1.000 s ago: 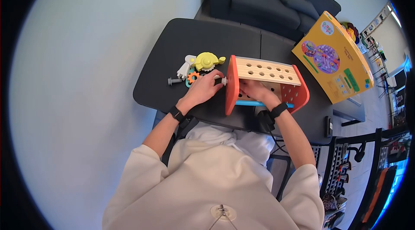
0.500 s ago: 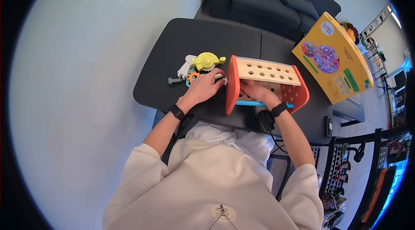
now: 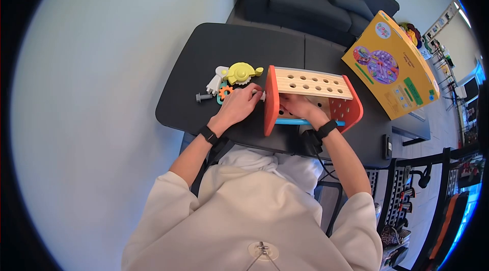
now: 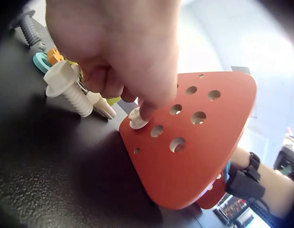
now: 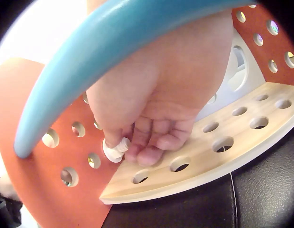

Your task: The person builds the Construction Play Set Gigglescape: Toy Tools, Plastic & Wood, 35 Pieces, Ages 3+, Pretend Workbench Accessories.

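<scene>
A toy toolbox has red side panels (image 4: 185,156), perforated wooden boards (image 3: 313,83) and a blue bar (image 5: 104,42). My left hand (image 3: 237,105) is outside its left panel, thumb and fingers pinching a white bolt head (image 4: 137,118) at a lower hole. Reaching inside the box, my right hand (image 5: 156,95) grips a white nut (image 5: 113,151) against the same panel's inner face, with the other fingers curled just above the lower board. Another off-white bolt (image 4: 66,88) lies on the table beneath my left hand.
Left of the box on the black table (image 3: 188,67) are a yellow toy saw (image 3: 242,73), a grey-white toy piece (image 3: 218,78), an orange gear (image 3: 225,92) and a grey bolt (image 3: 204,97). A yellow carton (image 3: 392,67) stands at the right.
The fingers of my left hand shift slightly around the bolt head. My right hand stays inside the box, and the head view moves a little.
</scene>
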{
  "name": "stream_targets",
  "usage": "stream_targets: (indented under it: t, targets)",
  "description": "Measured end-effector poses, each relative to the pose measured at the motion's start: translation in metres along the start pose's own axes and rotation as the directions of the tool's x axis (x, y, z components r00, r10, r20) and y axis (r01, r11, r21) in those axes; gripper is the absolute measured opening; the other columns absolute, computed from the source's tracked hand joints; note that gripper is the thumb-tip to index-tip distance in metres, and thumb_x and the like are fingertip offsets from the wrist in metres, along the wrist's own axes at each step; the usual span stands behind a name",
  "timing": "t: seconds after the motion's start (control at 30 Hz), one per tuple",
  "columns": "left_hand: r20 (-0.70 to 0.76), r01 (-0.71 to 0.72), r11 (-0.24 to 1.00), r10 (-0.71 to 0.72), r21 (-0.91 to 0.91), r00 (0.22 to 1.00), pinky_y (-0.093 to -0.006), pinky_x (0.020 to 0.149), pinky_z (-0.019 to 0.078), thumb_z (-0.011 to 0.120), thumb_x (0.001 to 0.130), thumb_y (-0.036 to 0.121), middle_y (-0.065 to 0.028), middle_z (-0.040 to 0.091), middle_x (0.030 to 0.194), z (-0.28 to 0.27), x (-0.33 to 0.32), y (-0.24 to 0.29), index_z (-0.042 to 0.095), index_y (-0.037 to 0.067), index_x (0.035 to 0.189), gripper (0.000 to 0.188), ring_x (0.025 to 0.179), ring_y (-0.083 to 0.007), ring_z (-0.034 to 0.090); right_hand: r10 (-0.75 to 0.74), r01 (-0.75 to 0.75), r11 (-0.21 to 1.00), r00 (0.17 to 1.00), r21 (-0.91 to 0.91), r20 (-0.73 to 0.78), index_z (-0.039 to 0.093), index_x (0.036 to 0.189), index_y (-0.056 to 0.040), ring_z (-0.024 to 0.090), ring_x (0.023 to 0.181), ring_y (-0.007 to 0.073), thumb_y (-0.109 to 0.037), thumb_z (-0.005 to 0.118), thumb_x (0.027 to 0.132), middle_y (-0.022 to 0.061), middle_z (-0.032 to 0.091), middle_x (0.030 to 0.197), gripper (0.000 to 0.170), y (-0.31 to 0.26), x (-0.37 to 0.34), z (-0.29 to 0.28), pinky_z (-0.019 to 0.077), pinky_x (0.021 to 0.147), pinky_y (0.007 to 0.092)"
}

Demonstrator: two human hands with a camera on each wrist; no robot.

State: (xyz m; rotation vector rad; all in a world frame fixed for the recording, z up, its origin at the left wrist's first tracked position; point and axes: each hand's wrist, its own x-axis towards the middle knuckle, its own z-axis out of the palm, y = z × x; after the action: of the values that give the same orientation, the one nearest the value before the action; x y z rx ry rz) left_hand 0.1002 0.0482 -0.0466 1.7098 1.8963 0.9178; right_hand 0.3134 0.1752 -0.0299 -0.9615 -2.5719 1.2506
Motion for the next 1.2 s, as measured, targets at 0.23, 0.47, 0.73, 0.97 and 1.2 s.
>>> stream_targets:
  t: [0.23,0.47,0.73,0.97,1.2]
  targets:
    - [0.098,-0.029,0.999,0.027,0.023,0.995,-0.0485,0.079,0.0544,0.061,0.11,0.026,-0.017,0.077,0.092,-0.019,-0.008,0.022,0.066,0.006,0.131,0.029,0.09,-0.0393,0.074,0.114,-0.114,0.993,0.993,-0.004,0.021,0.071,0.125,-0.0048,0.067,0.078,0.0196,-0.029,0.064,0.111,0.0083,0.072,0.089,0.029,-0.022,-0.007,-0.005,0.0562,0.076,0.0395]
    - [-0.045,-0.055,0.998,0.055,0.001,0.997,-0.0499,0.082,0.0556,0.06,0.109,0.021,-0.0201,0.077,0.098,-0.006,-0.007,0.01,0.068,0.005,0.129,0.027,0.095,-0.0411,0.074,0.095,-0.095,0.995,0.995,-0.01,0.021,0.071,0.123,-0.0042,0.066,0.077,0.0183,-0.027,0.063,0.112,0.0069,0.07,0.087,0.026,-0.026,-0.008,-0.006,0.0559,0.075,0.0389]
    - [0.023,-0.061,0.998,0.061,0.015,0.998,-0.0533,0.082,0.0552,0.059,0.109,0.02,-0.0204,0.078,0.099,-0.009,-0.006,0.011,0.07,0.001,0.117,0.024,0.096,-0.0425,0.074,0.019,-0.016,0.997,0.999,0.077,-0.043,0.072,0.121,-0.0042,0.065,0.073,0.017,-0.025,0.064,0.111,0.0054,0.069,0.082,0.025,-0.014,-0.005,0.0,0.0557,0.072,0.038]
    - [0.051,-0.093,0.996,0.093,-0.013,0.994,-0.0479,0.075,0.0515,0.064,0.108,0.023,-0.0172,0.072,0.086,-0.008,-0.006,0.011,0.064,0.003,0.131,0.03,0.081,-0.0371,0.07,0.148,-0.151,0.987,0.988,0.063,0.048,0.071,0.127,-0.0056,0.067,0.079,0.0175,-0.027,0.064,0.112,0.0072,0.073,0.092,0.028,-0.032,-0.01,-0.009,0.0572,0.075,0.0375]
    - [0.0,-0.036,0.999,0.036,-0.034,0.999,-0.0461,0.08,0.0537,0.064,0.108,0.021,-0.0178,0.075,0.097,-0.005,-0.005,0.006,0.065,0.001,0.131,0.03,0.092,-0.0362,0.072,0.059,-0.059,0.998,0.998,-0.009,0.021,0.071,0.129,-0.0057,0.07,0.085,0.0195,-0.028,0.066,0.11,0.0087,0.074,0.104,0.03,-0.011,-0.003,0.0,0.0583,0.081,0.0389]
